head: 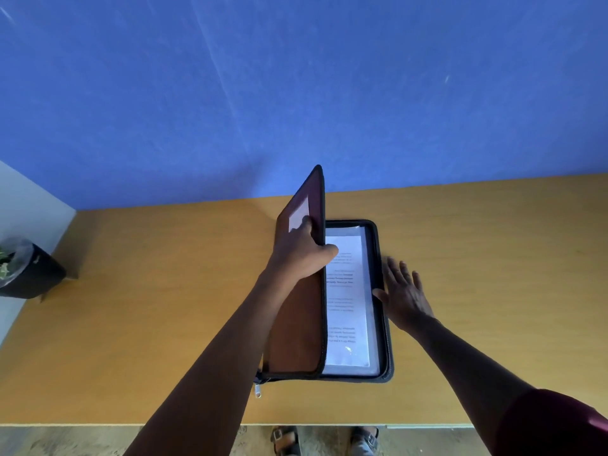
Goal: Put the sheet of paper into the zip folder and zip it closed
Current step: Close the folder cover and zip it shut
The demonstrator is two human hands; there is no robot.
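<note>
A dark zip folder (383,324) lies on the wooden table, its brown-lined cover (296,330) raised nearly upright. My left hand (301,255) grips the cover's free edge, thumb on the inner side. A printed white sheet of paper (347,301) lies flat inside the folder's lower half, under a clear sleeve. My right hand (403,291) rests flat, fingers spread, on the table against the folder's right edge, thumb touching the rim. The zip pull (257,391) hangs loose at the folder's near left corner.
The wooden table (148,307) runs wide to both sides, backed by a blue wall. A dark pot with a plant (28,271) stands at the far left edge. Sandalled feet (286,441) show below the table's front edge.
</note>
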